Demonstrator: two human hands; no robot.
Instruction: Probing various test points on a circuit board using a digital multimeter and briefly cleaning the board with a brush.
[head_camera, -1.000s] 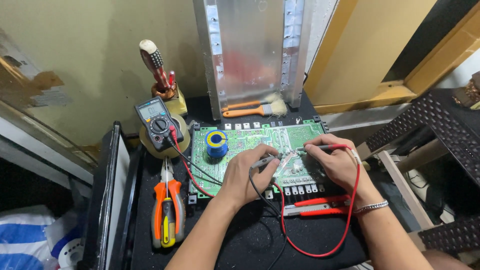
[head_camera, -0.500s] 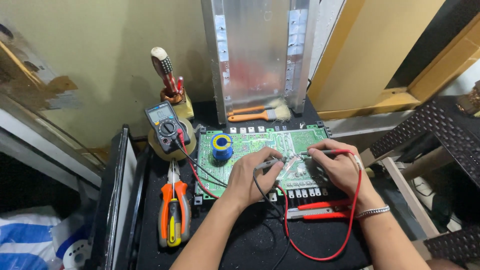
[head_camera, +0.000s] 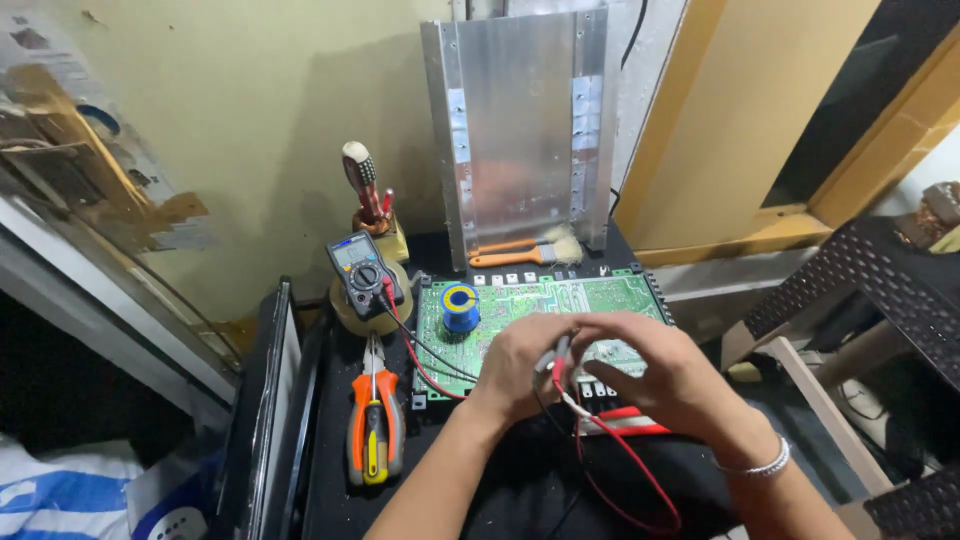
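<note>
- Left hand (head_camera: 515, 365) pinched closed on the black probe (head_camera: 556, 355); right hand (head_camera: 655, 375) curled closed on the red probe (head_camera: 600, 412). I see both tips meeting over the green circuit board (head_camera: 530, 300).
- Board lies flat on the dark bench, multimeter (head_camera: 362, 272) propped at its left corner, orange pliers (head_camera: 375, 425) below that.
- My judgement: hold the tips steady, leads slack, and keep the meter face in sight.
</note>
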